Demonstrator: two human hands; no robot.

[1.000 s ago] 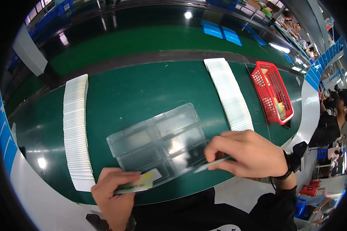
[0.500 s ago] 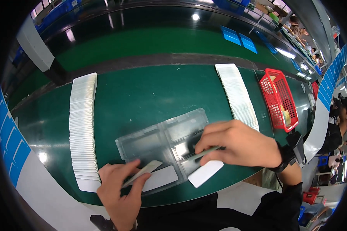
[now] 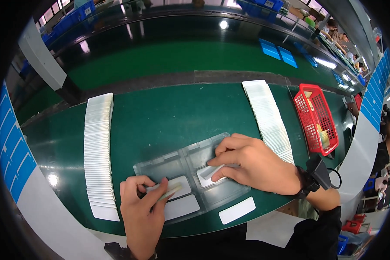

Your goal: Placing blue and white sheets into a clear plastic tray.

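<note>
A translucent grey plastic tray (image 3: 158, 167) with several compartments lies askew on the green table. My left hand (image 3: 144, 201) pinches a thin pale card (image 3: 171, 191), tilted over the tray's left side. Under it, one white card (image 3: 184, 184) lies in a compartment, and another white card (image 3: 182, 207) fills the one nearer me. My right hand (image 3: 251, 162) is closed at the tray's right side, gripping a thin pale card (image 3: 219, 168) mostly hidden by the fingers. Below those fingertips a white card (image 3: 204, 178) shows in a compartment. A loose white card (image 3: 237, 210) rests on the table right of the tray.
Long rows of overlapping white cards stand at left (image 3: 99, 156) and right (image 3: 268, 117). A red perforated basket (image 3: 315, 119) with pale yellowish pieces sits farther right. Beyond the table's dark back edge runs a green belt (image 3: 160, 54) with blue trays (image 3: 269, 48).
Both hands have lowered their cards toward the tray. A white card now shows in the left far compartment and another under my right fingers. The view has shifted slightly.
</note>
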